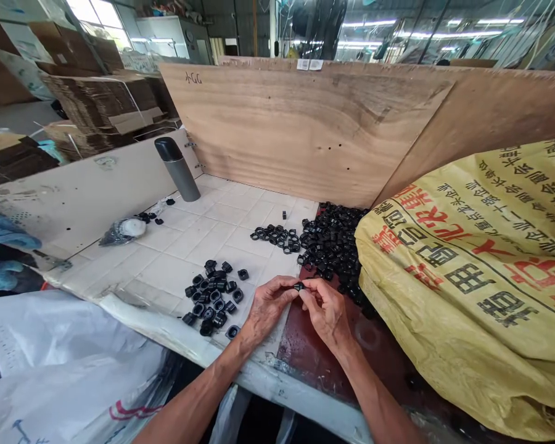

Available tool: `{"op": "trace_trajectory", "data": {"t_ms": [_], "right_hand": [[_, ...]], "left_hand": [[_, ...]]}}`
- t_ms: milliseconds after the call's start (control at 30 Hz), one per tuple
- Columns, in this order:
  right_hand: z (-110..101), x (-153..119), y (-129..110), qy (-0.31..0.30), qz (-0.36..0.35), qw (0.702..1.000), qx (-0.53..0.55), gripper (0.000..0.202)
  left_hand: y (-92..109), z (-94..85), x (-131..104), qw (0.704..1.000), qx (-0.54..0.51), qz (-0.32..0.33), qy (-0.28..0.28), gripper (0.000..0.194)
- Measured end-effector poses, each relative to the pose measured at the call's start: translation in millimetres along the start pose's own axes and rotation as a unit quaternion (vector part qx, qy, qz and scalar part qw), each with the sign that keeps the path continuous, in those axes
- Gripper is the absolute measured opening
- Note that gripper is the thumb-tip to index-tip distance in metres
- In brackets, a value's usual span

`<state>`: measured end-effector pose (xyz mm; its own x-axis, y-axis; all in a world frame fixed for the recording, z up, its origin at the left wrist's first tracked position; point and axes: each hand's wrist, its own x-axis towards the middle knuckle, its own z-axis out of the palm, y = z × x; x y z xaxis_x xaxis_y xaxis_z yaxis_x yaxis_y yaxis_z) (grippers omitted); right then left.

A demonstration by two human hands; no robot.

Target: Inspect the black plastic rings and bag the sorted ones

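Observation:
Between the fingertips of my left hand (269,306) and my right hand (326,308) is a small black plastic part (298,286). Both hands are closed in a pinch on it, just above the table's front half, and the fingers cover much of it. To the left of my left hand lies a loose group of black ring-shaped plastic parts (216,295), some showing round openings. Beyond my hands spreads a large heap of black plastic parts (330,237), with a smaller cluster of thin black rings (276,236) at its left side.
A grey thermos flask (180,172) stands at the back left, near a clear bag of small items (123,231). Wooden boards (282,129) wall the table's back. A yellow woven sack (467,296) bulges over the right side; white plastic sheeting (65,364) hangs at the front left.

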<state>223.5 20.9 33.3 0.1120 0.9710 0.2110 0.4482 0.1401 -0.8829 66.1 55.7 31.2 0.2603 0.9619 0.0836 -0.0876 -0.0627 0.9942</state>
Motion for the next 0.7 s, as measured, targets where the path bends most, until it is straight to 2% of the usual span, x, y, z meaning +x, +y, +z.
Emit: {"op": "trace_trajectory", "data": {"t_ms": [167, 233, 300, 367, 467, 533, 600, 633, 700], "right_hand": [[9, 1, 4, -0.04, 0.13, 0.982, 0.13, 0.022], [9, 2, 6, -0.061, 0.161, 0.978, 0.121, 0.024], [4, 4, 8, -0.043, 0.165, 0.984, 0.046, 0.025], [-4, 6, 10, 0.023, 0.141, 0.988, -0.064, 0.025], [-14, 8, 16, 0.122, 0.109, 0.968, -0.191, 0.009], [-16, 8, 20, 0.145, 0.089, 0.957, -0.233, 0.014], [-14, 8, 23, 0.139, 0.06, 0.954, -0.258, 0.027], [-14, 8, 24, 0.131, 0.052, 0.953, -0.267, 0.033], [-13, 8, 23, 0.119, 0.048, 0.95, -0.284, 0.043]], "left_hand": [[-11, -3.9, -2, 0.986, 0.138, 0.093, -0.014, 0.019], [-10, -4.7, -4, 0.97, 0.208, 0.119, -0.039, 0.02], [-8, -5.6, -7, 0.942, 0.301, 0.14, -0.046, 0.023], [-5, -8.1, -10, 0.887, 0.437, 0.146, -0.017, 0.023], [-1, -16.7, -12, 0.775, 0.62, 0.112, 0.048, 0.02], [2, -21.4, -9, 0.733, 0.669, 0.098, 0.074, 0.019], [4, -19.3, -2, 0.733, 0.667, 0.104, 0.085, 0.019], [4, -14.5, 2, 0.747, 0.65, 0.112, 0.079, 0.019], [1, 1.9, 11, 0.799, 0.585, 0.132, 0.045, 0.021]]}}
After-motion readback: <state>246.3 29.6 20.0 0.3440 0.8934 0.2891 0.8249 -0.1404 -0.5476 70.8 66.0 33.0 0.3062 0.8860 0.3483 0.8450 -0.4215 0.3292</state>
